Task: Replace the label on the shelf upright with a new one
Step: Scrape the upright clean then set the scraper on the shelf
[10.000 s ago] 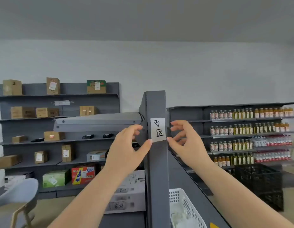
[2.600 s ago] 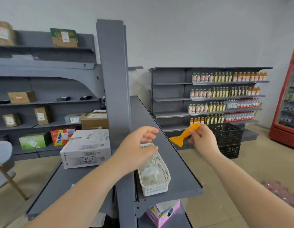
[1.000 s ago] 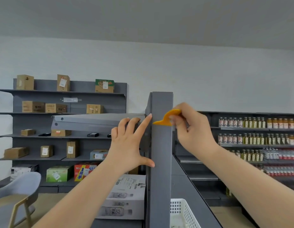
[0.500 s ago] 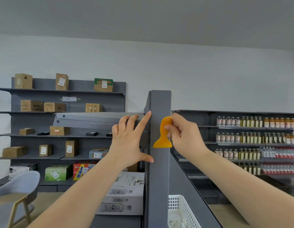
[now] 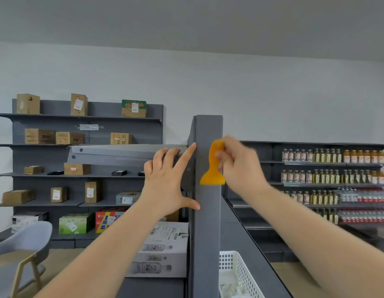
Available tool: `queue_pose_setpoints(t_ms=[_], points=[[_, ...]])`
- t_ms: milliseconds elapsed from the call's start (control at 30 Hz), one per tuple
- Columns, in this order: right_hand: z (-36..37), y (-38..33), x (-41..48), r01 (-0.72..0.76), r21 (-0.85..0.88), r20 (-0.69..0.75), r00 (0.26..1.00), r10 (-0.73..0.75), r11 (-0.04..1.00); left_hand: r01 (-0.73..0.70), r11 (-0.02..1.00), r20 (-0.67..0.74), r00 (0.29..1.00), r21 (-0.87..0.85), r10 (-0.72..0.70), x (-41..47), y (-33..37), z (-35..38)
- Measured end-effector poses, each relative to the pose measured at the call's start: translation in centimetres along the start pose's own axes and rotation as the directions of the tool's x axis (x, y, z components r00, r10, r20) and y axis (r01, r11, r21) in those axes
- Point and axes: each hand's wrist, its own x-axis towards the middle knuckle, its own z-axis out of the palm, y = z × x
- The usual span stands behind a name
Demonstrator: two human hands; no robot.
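The tall grey metal shelf upright (image 5: 208, 211) stands in the middle of the view, and its front face is bare: no label shows on it anywhere. The right hand (image 5: 240, 166) is closed around the handle of an orange plastic scraper (image 5: 213, 167), whose flared blade points down and lies flat against the upright's face, a little below its top. The left hand (image 5: 168, 181) holds nothing; it is spread wide on the upright's left edge, forefinger up and thumb down, bracing the post beside the scraper.

This looks like the cleaning step: scraping residue off the spot before a new label goes on. The next move probably calls for firm, flat strokes down the face, then a fresh label, which is nowhere in sight.

Right of the upright's foot sits a white perforated plastic basket (image 5: 240, 269); its contents are too blurred to name. Left of the upright lies a white printed carton (image 5: 158, 252). Nothing blocks the upright's face, though the braced thumb lies close to the blade's path.
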Motion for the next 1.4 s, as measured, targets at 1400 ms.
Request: queue_pose_setpoints(t_ms=[1400], points=[[-1.2,22.4,-34.9,-0.735,-0.205,0.220,0.609,0.762,0.647,0.399,0.619,0.593,0.794,-0.677,0.135,-19.2,16.4,16.6]])
